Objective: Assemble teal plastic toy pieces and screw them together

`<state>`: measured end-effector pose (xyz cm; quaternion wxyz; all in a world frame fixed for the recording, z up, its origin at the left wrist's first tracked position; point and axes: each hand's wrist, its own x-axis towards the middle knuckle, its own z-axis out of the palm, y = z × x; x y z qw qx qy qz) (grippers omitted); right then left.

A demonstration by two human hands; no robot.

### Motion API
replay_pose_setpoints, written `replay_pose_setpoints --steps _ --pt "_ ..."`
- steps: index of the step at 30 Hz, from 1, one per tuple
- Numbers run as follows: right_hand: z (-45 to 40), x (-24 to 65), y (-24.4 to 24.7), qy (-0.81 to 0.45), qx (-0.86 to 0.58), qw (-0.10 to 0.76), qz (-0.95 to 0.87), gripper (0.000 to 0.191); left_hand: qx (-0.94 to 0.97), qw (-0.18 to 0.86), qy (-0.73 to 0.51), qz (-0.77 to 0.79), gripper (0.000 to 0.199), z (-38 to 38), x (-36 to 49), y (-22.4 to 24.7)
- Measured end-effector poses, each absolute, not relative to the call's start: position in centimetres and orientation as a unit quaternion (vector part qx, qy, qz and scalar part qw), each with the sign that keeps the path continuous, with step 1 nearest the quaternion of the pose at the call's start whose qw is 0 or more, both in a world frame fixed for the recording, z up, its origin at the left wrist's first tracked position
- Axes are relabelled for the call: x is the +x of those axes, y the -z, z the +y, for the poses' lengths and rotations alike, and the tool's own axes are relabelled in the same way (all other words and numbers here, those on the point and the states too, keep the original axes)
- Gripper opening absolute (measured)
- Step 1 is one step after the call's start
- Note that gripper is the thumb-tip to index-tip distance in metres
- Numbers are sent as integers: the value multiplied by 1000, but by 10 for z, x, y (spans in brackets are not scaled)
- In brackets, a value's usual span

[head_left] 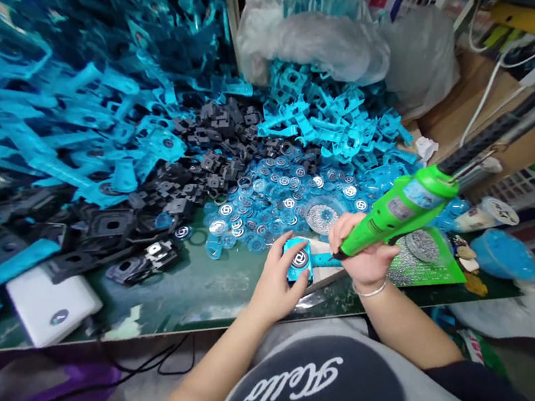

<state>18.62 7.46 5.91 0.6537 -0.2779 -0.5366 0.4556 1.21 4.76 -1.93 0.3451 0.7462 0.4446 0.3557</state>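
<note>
My left hand [281, 275] has its fingers closed around the square end of a blue plastic part [321, 260], which carries a round disc with a silver swirl [300, 258]. The part lies on a pale block [323, 277] at the table's front edge. In my right hand [365, 266] is a bright green electric screwdriver [394, 209], tilted, with its dark nose low over the part's arm. My fingers hide the screwdriver's tip, so contact with a screw cannot be seen. Just beyond the hands sits a round dish of small screws [323, 216].
Blue translucent discs [268, 204] are heaped behind my hands, with black plastic pieces [218, 141] and blue parts [329, 111] beyond. A green tray of screws [451, 267] lies to the right. At left are a white power bank [54, 303] and a tall blue pile [45, 126].
</note>
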Motion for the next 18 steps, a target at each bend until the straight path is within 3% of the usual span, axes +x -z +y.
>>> replay_pose_setpoints --steps 12,18 --pt "86 176 -33 -469 -284 617 -564 65 743 300 -364 475 47 43 20 30" --pt "81 178 -52 -488 -280 637 -527 66 743 300 -357 480 49 45 18 30"
